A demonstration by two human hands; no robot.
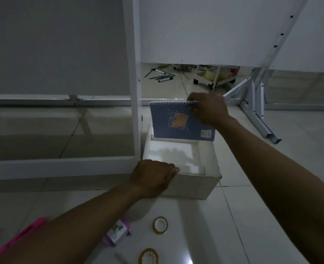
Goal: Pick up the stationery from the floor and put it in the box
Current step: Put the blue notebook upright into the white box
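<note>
At the bottom of the frame two tape rolls (160, 225) wait on the floor. Mid-frame, the left hand (153, 178) grips the box (193, 184) rim. Above it, the right hand (208, 109) pinches the notebook (176, 122), upright at the far wall; the next move is probably lowering it inside.

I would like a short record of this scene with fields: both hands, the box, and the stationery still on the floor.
right hand: the right hand holds the blue spiral notebook by its spiral edge, upright at the far end of the box
left hand: the left hand grips the near left rim of the box
box: the white box is open on the tiled floor; no other item is visible inside
still on floor: two tape rolls, a small pink and white item, a pink pen
</note>
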